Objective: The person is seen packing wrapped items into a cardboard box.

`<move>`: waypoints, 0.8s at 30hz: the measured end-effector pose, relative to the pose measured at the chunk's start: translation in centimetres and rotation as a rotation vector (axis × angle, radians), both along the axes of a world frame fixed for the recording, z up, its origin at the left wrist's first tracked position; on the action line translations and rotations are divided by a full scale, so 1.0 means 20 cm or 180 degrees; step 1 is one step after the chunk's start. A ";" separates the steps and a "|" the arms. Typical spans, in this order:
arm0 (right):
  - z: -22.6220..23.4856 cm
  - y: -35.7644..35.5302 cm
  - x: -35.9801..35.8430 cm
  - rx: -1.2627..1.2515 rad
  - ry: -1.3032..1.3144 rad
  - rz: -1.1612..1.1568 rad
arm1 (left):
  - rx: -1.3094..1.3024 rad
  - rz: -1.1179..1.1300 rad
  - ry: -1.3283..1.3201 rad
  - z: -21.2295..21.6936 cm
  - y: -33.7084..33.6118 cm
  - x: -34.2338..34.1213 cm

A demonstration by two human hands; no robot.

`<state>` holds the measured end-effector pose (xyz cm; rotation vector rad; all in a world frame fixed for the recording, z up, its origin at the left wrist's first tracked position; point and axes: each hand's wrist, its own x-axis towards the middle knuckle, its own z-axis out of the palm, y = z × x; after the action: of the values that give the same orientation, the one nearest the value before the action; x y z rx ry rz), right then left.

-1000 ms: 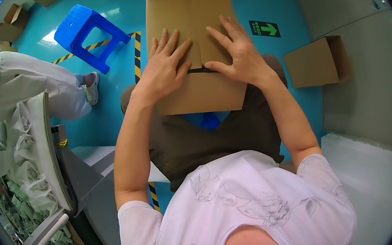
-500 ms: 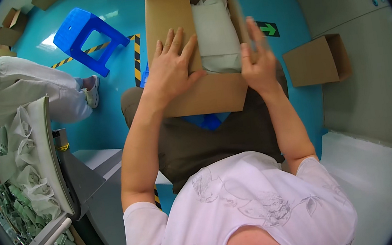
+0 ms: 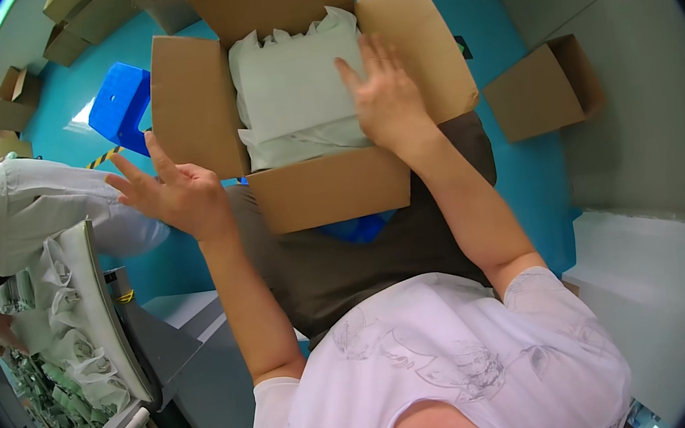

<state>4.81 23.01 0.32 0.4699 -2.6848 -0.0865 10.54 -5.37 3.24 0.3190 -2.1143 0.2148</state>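
In front of my knees stands a cardboard box [image 3: 331, 191] with its flaps folded outward. White wrapped packages [image 3: 301, 82] fill it, lying under pale, crinkled wrapping. My right hand [image 3: 391, 98] rests at the right side of the wrapping, beside the raised right flap [image 3: 415, 38], its fingers extended and holding nothing. Off the box's left side, my left hand [image 3: 182, 195] is in the air near the lower corner of the left flap [image 3: 190, 104], fingers spread and empty.
A blue plastic stool [image 3: 120, 104] stands on the floor at left. Another cardboard box [image 3: 537, 92] sits to the right. On the left, a co-worker in white trousers [image 3: 58, 193] is beside a bin of many small pale-green pieces [image 3: 55, 378]. More cartons [image 3: 92, 18] lie at the back.
The left flap, folded over the packages under my left hand, now lies outward. My left hand has moved left off the box; my right hand has moved left onto the wrapping.
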 end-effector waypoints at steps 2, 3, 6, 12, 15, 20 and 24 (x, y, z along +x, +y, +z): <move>-0.05 -0.08 -0.06 -0.0734 -0.0676 0.0247 | 0.0004 -0.0639 -0.0110 0.01 0.06 0.00; -0.05 -0.11 -0.08 -0.0383 -0.1084 0.0050 | 0.0031 -0.1267 -0.0244 0.02 0.09 0.00; -0.11 -0.16 -0.11 -0.0478 -0.1522 -0.0041 | -0.0494 -0.1921 -0.0970 0.01 0.25 -0.04; -0.18 -0.12 -0.12 -0.0557 -0.1453 -0.0015 | -0.0043 -0.0318 -0.2214 0.21 0.36 -0.01; -0.19 -0.13 -0.12 -0.0508 -0.1443 0.0030 | 0.0040 0.0207 -0.2879 0.14 0.23 -0.03; -0.16 -0.16 -0.12 -0.0304 -0.1418 -0.0084 | -0.0064 -0.1540 -0.2411 -0.19 0.22 -0.21; -0.20 -0.14 -0.12 -0.0536 -0.1410 -0.0005 | 0.0475 -0.1672 -0.2956 -0.26 0.28 -0.24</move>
<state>2.39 20.27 -3.75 0.4795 -3.0873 0.2730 5.66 0.14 -2.02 -0.3351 -3.0418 -0.1455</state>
